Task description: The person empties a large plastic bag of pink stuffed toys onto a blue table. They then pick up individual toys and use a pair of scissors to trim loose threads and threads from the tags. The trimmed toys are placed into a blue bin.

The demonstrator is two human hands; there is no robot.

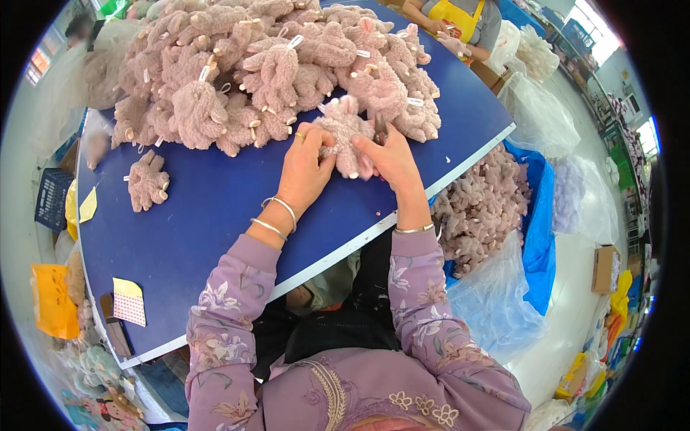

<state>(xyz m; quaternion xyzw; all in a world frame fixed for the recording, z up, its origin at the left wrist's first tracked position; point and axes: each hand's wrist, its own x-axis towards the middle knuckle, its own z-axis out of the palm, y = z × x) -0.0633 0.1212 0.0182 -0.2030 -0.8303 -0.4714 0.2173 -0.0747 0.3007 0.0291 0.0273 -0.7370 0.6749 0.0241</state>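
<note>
Over the blue table point(237, 208), a small pinkish fluffy plush toy point(348, 133) is held between my two hands. My left hand point(305, 164), a ring on one finger, pinches the toy's left side. My right hand point(394, 159) has its thumb pressed on the toy's right side and also grips a pair of dark thread snips point(380, 129), blades pointing away from me; the handles are mostly hidden in the palm. Just beyond my hands lies a large heap of similar plush toys point(208, 79), several with white tags. One single plush toy point(149, 181) lies apart on the left.
A blue-lined container point(535, 215) full of more plush toys stands beside the table's right edge. A sticker sheet point(129, 302) lies at the near left corner. Across the table another person point(460, 21) in a yellow apron works. A blue crate point(52, 199) stands left.
</note>
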